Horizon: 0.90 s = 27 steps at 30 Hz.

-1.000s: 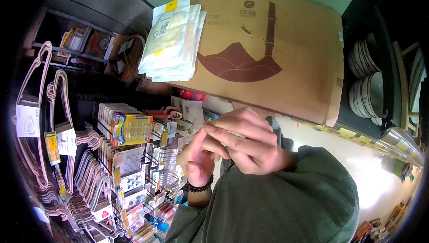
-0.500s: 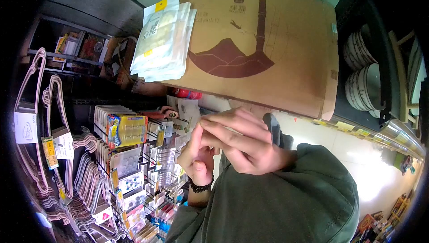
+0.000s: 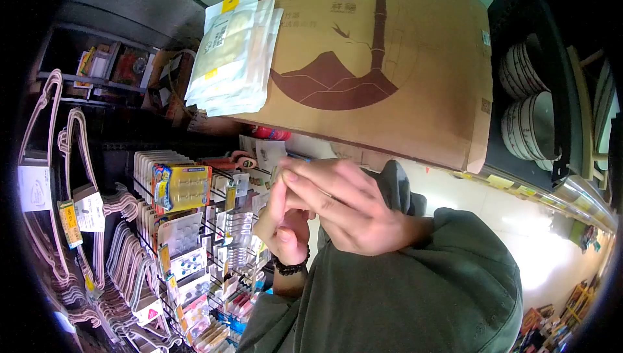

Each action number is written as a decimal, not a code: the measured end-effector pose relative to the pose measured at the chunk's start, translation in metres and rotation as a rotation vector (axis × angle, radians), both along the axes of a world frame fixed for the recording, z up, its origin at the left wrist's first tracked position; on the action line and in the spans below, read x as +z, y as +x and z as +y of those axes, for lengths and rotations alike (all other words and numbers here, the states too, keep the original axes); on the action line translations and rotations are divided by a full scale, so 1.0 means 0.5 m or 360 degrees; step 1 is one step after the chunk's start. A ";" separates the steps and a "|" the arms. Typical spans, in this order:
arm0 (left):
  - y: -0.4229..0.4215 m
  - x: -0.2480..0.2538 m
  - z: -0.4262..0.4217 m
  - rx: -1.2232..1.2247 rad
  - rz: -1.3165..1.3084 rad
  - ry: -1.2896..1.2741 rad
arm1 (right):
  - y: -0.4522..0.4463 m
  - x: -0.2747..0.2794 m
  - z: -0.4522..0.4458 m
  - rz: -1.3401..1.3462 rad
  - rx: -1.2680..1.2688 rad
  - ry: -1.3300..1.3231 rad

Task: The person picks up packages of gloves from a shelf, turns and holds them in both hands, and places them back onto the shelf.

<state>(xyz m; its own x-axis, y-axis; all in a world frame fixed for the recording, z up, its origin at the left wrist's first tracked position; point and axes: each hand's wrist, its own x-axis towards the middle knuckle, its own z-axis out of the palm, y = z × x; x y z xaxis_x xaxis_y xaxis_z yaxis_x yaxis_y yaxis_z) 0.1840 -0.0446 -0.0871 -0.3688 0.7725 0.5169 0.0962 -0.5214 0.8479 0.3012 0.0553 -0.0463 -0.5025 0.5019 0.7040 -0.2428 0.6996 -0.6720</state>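
My two hands meet in front of my chest. My left hand [image 3: 286, 223], with a dark beaded bracelet [image 3: 290, 267] at its wrist, has a finger raised and its thumb apart from it. Across it reaches my right hand [image 3: 347, 207], fingers stretched out, their tips touching the raised left finger. I see no object in either hand, though the right fingers partly cover the left palm. Beyond them stands a large cardboard box [image 3: 428, 74] with a brown printed picture. On its left end lies a stack of white plastic packets [image 3: 227, 54].
Small carded goods [image 3: 185, 187] hang on a rack left of my hands. Further left are clothes hangers [image 3: 81, 158] with tags. Stacked bowls [image 3: 532, 126] stand on a dark shelf at right. Pale floor [image 3: 480, 223] shows below it.
My hands stay together and have shifted slightly left, the right fingertips still against the left finger. The view has tilted a little; the box and packets look otherwise unchanged.
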 end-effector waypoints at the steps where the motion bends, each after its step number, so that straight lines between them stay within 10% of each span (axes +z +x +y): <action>1: 0.001 0.003 0.001 0.0062 -0.0006 -0.0019 | -0.003 0.000 -0.002 -0.0004 0.0015 -0.0031; 6: 0.011 0.026 0.014 0.0269 -0.0110 -0.0024 | -0.022 -0.025 0.009 0.0150 0.0203 -0.0079; 15: -0.003 0.088 0.030 0.0201 -0.0288 -0.0040 | 0.011 -0.009 0.033 0.0127 0.1451 -0.1363; 27: -0.007 0.094 0.008 0.0668 -0.0202 0.0077 | -0.018 -0.029 0.037 0.0127 0.1444 -0.0968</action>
<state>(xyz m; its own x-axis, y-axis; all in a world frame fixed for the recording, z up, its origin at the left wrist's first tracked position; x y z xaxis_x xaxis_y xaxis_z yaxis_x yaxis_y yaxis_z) 0.1805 -0.0404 -0.0400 -0.7084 0.5182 0.4793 0.2051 -0.4986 0.8422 0.2922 0.0739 -0.0609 -0.8247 0.2427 0.5109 -0.5584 -0.2051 -0.8038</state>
